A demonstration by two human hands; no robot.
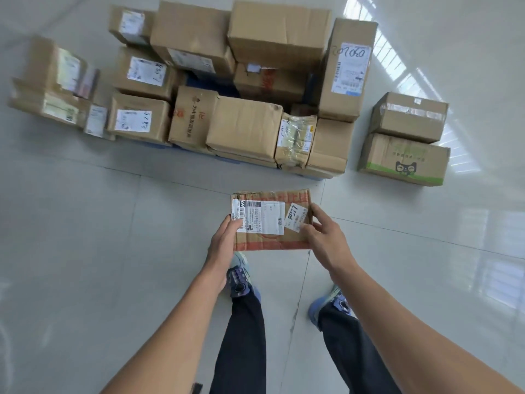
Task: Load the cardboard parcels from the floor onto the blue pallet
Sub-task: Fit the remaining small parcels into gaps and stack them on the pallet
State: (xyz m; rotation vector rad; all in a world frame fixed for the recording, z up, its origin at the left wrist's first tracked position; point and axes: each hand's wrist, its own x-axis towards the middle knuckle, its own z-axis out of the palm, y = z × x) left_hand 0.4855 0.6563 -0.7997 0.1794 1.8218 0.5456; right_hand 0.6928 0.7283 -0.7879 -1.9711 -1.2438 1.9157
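Flat parcel (pixel 270 220) held off the floor (pixel 113 251), just short of the blue pallet (pixel 204 82), long axis parallel to its near edge. Left hand (pixel 224 240) and right hand (pixel 324 234) fingers (pixel 308 230) clamp the short ends; pallet dead ahead.

The floor (pixel 85 251) is glossy pale tile — it mirrors the light. The small parcel (pixel 271 240) is matt brown cardboard, creased, with smooth white paper labels (pixel 264 216). One stacked parcel (pixel 297 143) wears shiny clear tape (pixel 298 129).
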